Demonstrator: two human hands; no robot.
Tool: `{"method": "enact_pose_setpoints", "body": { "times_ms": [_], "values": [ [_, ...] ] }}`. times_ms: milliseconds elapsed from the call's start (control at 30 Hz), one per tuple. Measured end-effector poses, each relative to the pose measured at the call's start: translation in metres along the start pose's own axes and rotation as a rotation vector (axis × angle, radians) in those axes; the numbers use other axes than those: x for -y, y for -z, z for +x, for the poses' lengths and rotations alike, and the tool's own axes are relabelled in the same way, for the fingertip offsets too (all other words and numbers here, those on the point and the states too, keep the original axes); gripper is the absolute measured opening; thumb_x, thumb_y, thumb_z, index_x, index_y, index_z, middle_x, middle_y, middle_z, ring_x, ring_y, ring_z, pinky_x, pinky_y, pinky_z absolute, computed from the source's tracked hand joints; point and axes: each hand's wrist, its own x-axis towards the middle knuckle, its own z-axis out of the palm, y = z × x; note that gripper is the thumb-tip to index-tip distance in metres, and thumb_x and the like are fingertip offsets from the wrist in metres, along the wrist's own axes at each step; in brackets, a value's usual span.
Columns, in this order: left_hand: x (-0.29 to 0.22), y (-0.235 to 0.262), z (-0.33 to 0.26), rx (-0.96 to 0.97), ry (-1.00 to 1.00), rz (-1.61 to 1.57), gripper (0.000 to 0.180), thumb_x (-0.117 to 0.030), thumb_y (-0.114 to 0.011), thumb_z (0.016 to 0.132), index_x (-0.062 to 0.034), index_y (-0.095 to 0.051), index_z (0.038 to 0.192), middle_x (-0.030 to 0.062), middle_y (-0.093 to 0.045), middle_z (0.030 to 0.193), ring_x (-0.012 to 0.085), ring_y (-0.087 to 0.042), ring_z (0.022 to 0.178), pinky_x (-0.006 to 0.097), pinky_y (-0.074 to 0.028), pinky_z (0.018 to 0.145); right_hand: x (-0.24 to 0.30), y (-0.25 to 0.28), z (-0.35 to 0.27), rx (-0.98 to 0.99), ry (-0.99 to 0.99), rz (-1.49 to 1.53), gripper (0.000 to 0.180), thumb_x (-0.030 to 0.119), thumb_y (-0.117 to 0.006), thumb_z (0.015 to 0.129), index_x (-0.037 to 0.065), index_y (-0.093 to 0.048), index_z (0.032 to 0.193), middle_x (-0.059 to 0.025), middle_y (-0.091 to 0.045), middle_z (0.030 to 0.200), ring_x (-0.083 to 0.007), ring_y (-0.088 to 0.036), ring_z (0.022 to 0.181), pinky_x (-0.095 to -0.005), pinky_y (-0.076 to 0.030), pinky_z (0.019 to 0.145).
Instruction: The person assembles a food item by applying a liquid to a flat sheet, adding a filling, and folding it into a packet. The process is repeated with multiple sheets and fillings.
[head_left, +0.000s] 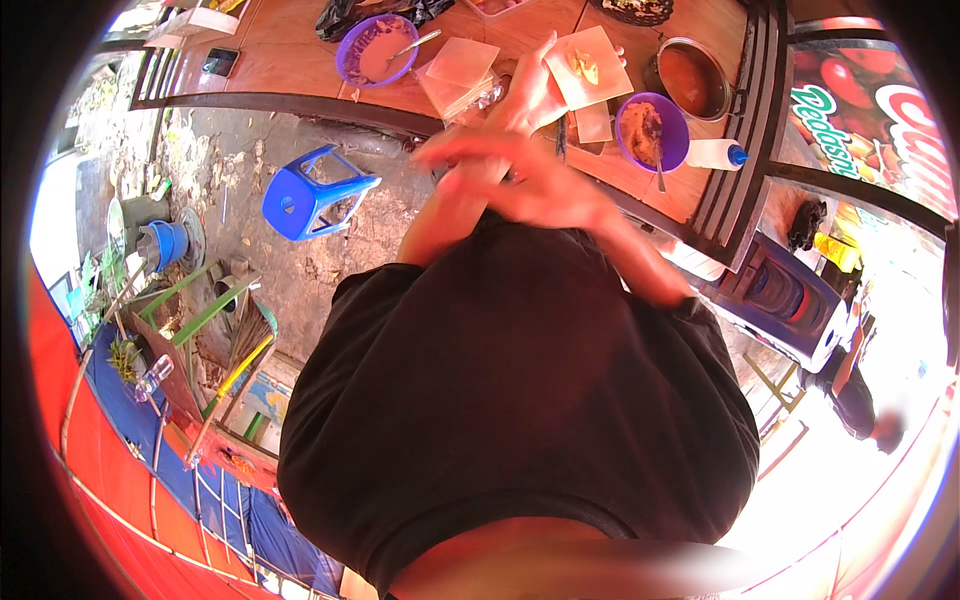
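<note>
Head view: left hand [540, 97] is palm up, fingers extended beneath a thin, square, pale wrapper [600, 92], thumb standing clear at its near-left corner; the fingers are apart, not closed round it. A small, lumpy yellowish filling [585, 67] lies on the wrapper. Right hand [518, 182] is motion-blurred, fingers pointing left, its arm crossing above the left forearm; contact and grip cannot be determined. Left of the left hand, a stack of flat square sheets [462, 72] lies on the brown, smooth-topped desk [290, 50]. Further left, a round purple bowl [348, 68] contains pale, wet paste and a spoon. To the right, a second purple bowl [678, 140] contains coarse orange mash, beside a round metal pot [724, 88] and a white bottle [712, 153] with blue cap. Beyond the desk edge, a blue plastic stool [292, 200] stands on rough, patchy ground.
</note>
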Motion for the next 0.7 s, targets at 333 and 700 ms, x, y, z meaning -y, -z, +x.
{"method": "enact_pose_setpoints", "body": {
  "times_ms": [333,700],
  "values": [
    [-0.012,-0.031,-0.036,-0.128,-0.120,-0.041,0.060,-0.047,-0.039,0.111,-0.0021,-0.045,0.150,0.0160,-0.058,0.146,0.0323,-0.056,0.135,0.055,-0.042,0.117,-0.018,0.105,-0.043,-0.743,0.149,-1.170,0.044,0.017,-0.069,0.097,0.005,-0.064,0.140,-0.0173,-0.060,0.147,-0.0368,-0.047,0.146,-0.0509,-0.038,0.118],
    [-0.009,-0.027,-0.040,-0.068,-0.124,-0.035,0.073,-0.054,-0.040,0.110,0.0014,-0.036,0.157,0.0196,-0.047,0.158,0.0316,-0.047,0.146,0.047,-0.037,0.123,-0.045,0.073,-0.043,-0.628,-0.046,-1.245,0.077,0.045,-0.066,0.099,0.006,-0.041,0.160,-0.0138,-0.037,0.168,-0.0354,-0.023,0.159,-0.0669,-0.006,0.125]
  ]
}}
